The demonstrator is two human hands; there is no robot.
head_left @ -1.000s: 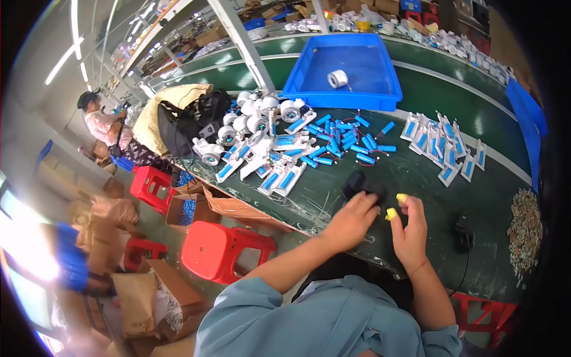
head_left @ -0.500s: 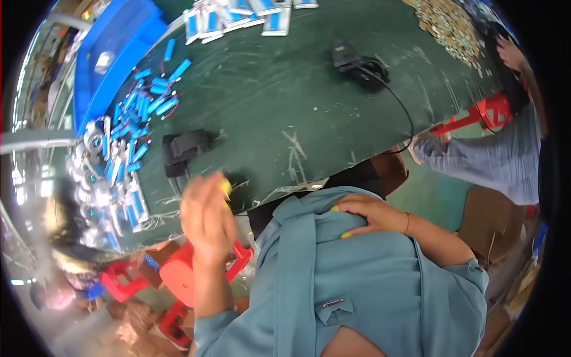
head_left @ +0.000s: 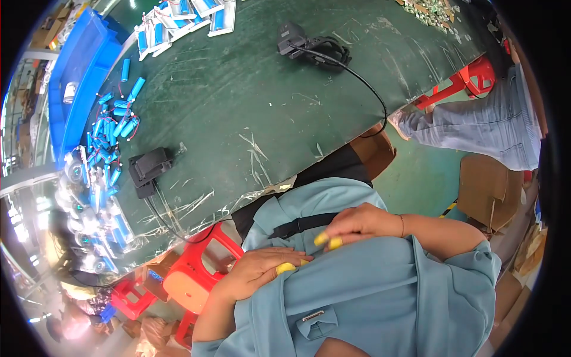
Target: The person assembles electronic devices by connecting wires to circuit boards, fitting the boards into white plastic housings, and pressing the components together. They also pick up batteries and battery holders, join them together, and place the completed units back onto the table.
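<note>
My left hand rests on the front of my blue-green garment, its fingers fairly straight and pointing right. Yellow covers show on its thumb and a fingertip. To its right, my right hand is over the same garment with loosely bent fingers. Two of its digits also end in yellow covers, slightly apart, and nothing shows between them. A black strap crosses the fabric just left of those fingertips. Both hands are off the green table.
Black corded devices sit on the table, one at left and one farther back. Blue cylindrical cells are piled at left beside a blue bin. Red stools stand below. A person's leg is at right.
My left hand has come down from beside the table edge onto my garment. My right hand has shifted slightly, its fingers now pointing left. The view has shifted, uncovering the black strap.
</note>
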